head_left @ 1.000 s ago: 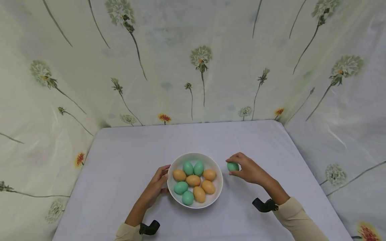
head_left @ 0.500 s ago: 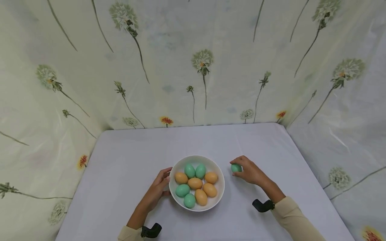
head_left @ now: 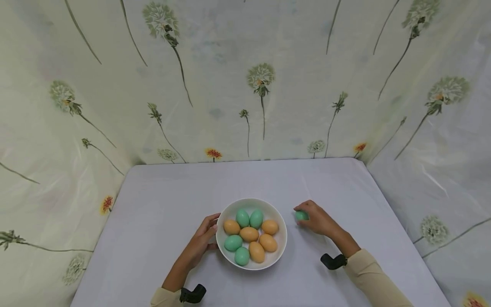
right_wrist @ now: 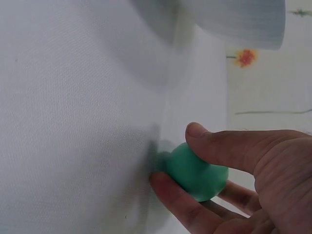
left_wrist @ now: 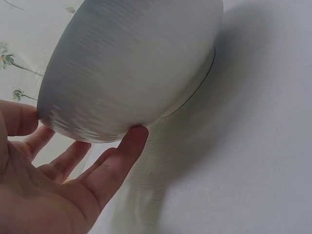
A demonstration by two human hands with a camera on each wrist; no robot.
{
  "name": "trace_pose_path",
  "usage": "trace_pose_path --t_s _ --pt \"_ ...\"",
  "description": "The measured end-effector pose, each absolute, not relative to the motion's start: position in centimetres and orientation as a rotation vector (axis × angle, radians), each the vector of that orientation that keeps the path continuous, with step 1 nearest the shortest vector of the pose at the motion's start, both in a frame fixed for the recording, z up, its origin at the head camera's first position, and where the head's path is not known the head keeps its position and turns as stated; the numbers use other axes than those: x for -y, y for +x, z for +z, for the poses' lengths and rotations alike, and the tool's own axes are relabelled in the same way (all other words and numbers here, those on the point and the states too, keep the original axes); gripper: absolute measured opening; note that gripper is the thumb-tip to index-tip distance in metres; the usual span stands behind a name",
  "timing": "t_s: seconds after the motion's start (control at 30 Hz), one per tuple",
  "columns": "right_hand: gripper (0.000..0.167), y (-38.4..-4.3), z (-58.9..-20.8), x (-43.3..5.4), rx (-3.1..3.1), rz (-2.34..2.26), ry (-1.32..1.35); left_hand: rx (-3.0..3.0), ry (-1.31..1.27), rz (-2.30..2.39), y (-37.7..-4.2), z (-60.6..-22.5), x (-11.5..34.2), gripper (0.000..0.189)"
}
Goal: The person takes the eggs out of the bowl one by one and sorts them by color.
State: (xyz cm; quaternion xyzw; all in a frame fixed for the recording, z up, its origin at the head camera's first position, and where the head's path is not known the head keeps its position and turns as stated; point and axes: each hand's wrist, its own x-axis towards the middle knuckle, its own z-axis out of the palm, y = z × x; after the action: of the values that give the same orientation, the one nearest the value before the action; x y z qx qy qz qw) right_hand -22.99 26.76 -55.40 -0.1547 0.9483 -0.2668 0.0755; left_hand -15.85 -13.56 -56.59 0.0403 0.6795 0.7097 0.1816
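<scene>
A white bowl (head_left: pixel 251 267) stands on the table, holding several green and orange eggs, such as a green egg (head_left: pixel 242 256) and an orange egg (head_left: pixel 256 252). At its left side is my left hand (head_left: pixel 199 243), fingers spread with fingertips against the outer wall; the left wrist view shows one fingertip low on the bowl wall (left_wrist: pixel 131 63). To the right of the bowl, my right hand (head_left: pixel 317 219) pinches another green egg (right_wrist: pixel 195 173) between thumb and fingers, right at the tabletop. Part of that egg is hidden by the fingers.
A white cloth covers the table (head_left: pixel 172 192). Behind and at both sides hangs a pale curtain (head_left: pixel 215 85) printed with dandelions. A black wrist mount (head_left: pixel 193 294) sits on the left wrist, and another black mount (head_left: pixel 333 261) on the right.
My right hand has lowered the green egg slightly toward the table, a little right of where it was. The left hand stays at the bowl. The head view has shifted slightly.
</scene>
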Motion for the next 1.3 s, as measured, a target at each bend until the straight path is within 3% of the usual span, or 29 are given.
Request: trace_pose_path --t_s 0.73,1.3 --pt "0.047 -23.2 -55.3 -27.2 -2.791 -0.816 -0.424 -1.926 0.099 1.995 -15.8 -56.5 13.6 0.047" --pt "0.059 -22.3 -50.0 -27.5 -2.841 -0.808 -0.501 -1.934 0.068 1.982 -16.0 -56.8 13.5 0.045"
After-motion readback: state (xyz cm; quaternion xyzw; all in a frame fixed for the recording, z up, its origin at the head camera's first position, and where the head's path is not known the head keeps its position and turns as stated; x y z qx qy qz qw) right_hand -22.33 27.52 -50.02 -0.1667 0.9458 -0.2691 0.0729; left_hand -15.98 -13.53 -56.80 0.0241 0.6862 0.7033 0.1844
